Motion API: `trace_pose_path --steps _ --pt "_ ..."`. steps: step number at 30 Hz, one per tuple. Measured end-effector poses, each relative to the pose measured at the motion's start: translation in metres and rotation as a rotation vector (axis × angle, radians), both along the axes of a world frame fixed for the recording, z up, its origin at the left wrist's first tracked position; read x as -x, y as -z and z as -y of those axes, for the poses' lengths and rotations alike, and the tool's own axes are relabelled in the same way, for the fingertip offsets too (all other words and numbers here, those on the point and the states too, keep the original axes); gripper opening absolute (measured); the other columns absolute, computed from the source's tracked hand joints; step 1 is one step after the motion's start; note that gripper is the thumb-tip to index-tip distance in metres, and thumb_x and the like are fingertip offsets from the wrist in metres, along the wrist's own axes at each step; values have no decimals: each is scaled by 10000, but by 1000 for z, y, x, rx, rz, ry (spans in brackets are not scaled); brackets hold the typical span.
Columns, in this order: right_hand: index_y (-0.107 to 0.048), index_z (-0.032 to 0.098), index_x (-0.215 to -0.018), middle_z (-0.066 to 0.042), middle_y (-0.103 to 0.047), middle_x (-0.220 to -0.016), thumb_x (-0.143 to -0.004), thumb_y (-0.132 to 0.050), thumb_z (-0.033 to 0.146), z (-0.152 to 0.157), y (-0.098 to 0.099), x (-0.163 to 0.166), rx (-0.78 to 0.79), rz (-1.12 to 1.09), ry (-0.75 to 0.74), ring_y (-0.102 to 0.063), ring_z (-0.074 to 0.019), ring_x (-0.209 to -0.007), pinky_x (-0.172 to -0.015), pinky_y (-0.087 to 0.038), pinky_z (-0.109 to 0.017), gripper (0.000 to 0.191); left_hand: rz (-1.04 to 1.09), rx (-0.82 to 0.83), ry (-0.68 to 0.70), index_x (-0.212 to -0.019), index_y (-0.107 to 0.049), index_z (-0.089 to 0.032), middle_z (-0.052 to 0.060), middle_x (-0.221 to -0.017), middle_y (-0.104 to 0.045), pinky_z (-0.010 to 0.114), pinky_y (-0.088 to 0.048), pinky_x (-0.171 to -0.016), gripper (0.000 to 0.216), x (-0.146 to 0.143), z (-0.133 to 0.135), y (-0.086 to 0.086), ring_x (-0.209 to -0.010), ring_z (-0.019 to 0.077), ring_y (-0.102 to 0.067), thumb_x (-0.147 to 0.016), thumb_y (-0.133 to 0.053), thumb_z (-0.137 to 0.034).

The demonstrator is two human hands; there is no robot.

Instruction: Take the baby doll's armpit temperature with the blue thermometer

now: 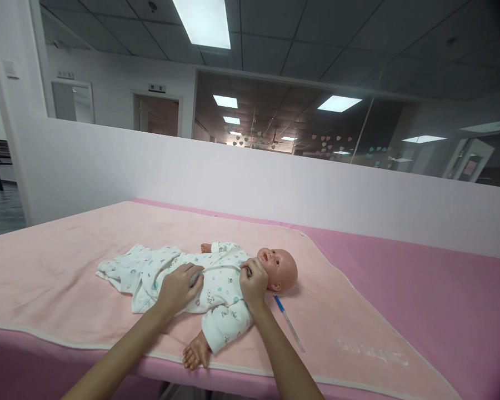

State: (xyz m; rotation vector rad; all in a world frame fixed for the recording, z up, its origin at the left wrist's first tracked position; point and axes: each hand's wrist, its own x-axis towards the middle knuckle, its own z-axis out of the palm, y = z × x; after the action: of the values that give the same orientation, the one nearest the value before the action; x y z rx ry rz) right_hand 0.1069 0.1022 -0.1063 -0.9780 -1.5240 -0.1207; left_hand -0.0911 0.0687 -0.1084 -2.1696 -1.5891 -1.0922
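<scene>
"What was there at the left?"

"The printed outfit (223,283), its legs trailing left across the blanket (83,236), and on its front rested the left hand (180,288), half open, thumb parted from the fingers!"

"And the doll (286,271)?"

"Lying in that outfit near the blanket's front edge, head to the right!"

"The right hand (254,282)?"

"Right at the collar, fingers curled nearly closed! Whether they had cloth pinched, the view couldn't tell."

"Farther right?"

"A blue-ended stick (290,325), just beside the head, slanting toward the front edge!"
</scene>
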Motion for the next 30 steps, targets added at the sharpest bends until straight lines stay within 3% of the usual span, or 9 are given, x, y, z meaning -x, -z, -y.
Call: trace_pose_path --steps 10,23,26,30 --pt "-532 169 -594 -3 -516 -634 -657 -379 49 0 0 0 15 2 7 -468 -114 -602 -564 -362 -210 205 31 -33 27 -846 -578 -222 17 -842 -653 238 -405 -583 229 0 -1 2 -751 161 -590 -828 -364 -303" --pt "-525 172 -595 -8 -522 -649 -655 -373 36 3 0 2 33 -18 1 -474 -119 -621 -578 -367 -213 213 -183 -154 -113 -781 -542 -193 12 -692 -632 226 -293 -444 170 -4 -1 8 -598 141 -576 -811 -383 -244" --pt "-526 173 -595 -10 -527 -657 -646 -377 29 3 -1 2 42 -17 7 -470 -119 -616 -563 -357 -211 213 -144 -190 -125 -744 -547 -196 16 -683 -625 235 -311 -462 173 -6 4 -4 -596 151 -562 -796 -412 -289" --pt "-524 177 -599 -7 -525 -647 -639 -372 16 1 1 1 36 1 26 -464 -122 -618 -572 -353 -215 225 85 -267 -88 -907 -553 -200 46 -897 -632 241 -391 -587 208 -33 -3 -39 -800 185 -573 -791 -424 -315"
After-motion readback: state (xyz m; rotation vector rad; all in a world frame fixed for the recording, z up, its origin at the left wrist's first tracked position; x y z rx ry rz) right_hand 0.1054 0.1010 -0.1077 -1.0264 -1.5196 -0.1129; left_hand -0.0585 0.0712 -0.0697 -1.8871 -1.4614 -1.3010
